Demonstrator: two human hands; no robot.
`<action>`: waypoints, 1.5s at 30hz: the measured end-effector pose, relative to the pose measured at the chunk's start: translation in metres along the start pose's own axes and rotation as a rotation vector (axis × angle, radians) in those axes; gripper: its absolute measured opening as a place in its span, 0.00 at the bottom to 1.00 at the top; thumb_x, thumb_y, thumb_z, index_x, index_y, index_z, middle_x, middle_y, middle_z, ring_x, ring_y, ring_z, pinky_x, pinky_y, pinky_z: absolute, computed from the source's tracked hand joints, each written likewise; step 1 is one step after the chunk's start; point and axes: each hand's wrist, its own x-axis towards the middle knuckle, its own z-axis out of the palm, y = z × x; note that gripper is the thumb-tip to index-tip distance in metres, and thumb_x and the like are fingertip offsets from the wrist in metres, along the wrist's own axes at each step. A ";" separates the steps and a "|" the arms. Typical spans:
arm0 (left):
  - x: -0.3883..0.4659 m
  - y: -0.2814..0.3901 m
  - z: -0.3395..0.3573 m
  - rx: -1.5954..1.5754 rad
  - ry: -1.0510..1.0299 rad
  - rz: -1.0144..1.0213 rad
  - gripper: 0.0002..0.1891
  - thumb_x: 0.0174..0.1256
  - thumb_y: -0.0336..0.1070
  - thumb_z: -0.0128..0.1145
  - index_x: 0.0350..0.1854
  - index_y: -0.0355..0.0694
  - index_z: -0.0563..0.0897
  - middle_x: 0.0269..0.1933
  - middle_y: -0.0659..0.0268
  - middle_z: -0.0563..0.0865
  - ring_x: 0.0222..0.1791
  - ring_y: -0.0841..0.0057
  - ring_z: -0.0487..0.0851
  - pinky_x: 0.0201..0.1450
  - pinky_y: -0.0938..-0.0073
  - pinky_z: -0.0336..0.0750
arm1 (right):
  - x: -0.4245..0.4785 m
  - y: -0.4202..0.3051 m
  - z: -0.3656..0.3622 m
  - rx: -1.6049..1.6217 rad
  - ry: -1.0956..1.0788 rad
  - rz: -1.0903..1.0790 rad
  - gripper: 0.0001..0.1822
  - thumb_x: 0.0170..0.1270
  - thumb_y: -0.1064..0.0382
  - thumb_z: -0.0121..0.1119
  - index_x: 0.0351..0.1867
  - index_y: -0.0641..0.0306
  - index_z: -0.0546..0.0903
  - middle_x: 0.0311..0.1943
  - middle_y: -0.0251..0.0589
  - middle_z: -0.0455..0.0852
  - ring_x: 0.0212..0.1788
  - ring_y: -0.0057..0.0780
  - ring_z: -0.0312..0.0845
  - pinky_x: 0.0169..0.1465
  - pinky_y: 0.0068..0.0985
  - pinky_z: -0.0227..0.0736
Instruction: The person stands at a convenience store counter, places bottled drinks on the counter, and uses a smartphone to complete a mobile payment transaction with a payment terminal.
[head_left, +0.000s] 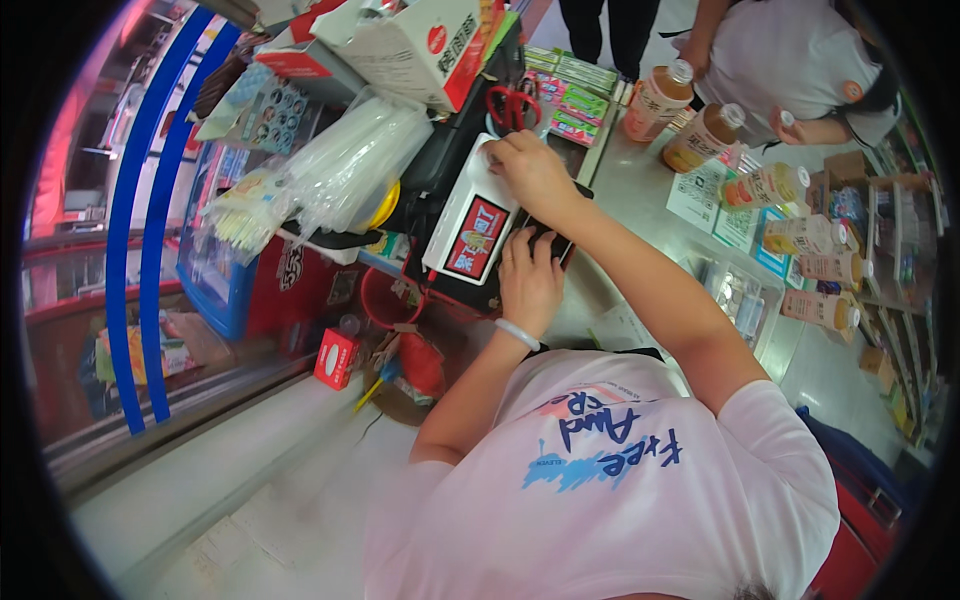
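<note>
A long white counter device (442, 251) with a red-and-blue picture panel stands tilted in view before me. Over its upper end bends my right hand (529, 176), fingertips on the white casing; whether they grip anything is hidden. My left hand (531, 274), with a pale bangle at the wrist, lies palm down beside the panel. Its fingers are spread on a dark surface, partly hidden beneath them. Red-handled scissors (514, 107) stand just beyond my right hand.
Bottled drinks (761, 187) line the metal counter (626, 180) at right, near printed code cards and a clear tray (769, 322). Gum packs (577, 112) lie beyond. Plastic-wrapped cups (367, 150) and cartons (405, 45) crowd the left. Another person (787, 67) stands across the counter.
</note>
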 end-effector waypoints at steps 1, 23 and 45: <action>0.000 -0.001 0.002 0.017 -0.013 -0.007 0.23 0.58 0.29 0.63 0.58 0.39 0.77 0.60 0.51 0.74 0.64 0.50 0.71 0.62 0.52 0.70 | 0.001 0.000 0.000 -0.003 -0.014 0.002 0.12 0.55 0.69 0.66 0.43 0.62 0.84 0.35 0.42 0.83 0.44 0.43 0.80 0.48 0.35 0.77; -0.013 0.006 0.005 0.034 -0.061 -0.002 0.23 0.60 0.30 0.61 0.60 0.41 0.76 0.63 0.51 0.73 0.69 0.48 0.66 0.65 0.48 0.67 | -0.005 -0.004 -0.004 0.077 0.095 -0.015 0.17 0.56 0.70 0.68 0.49 0.63 0.83 0.44 0.44 0.84 0.48 0.44 0.80 0.52 0.35 0.77; 0.017 0.006 0.031 0.195 -0.148 -0.091 0.44 0.55 0.37 0.69 0.75 0.49 0.61 0.67 0.45 0.67 0.64 0.45 0.68 0.66 0.44 0.64 | -0.184 0.079 -0.087 0.636 0.168 1.211 0.21 0.65 0.68 0.60 0.60 0.70 0.79 0.50 0.50 0.85 0.49 0.34 0.84 0.53 0.27 0.78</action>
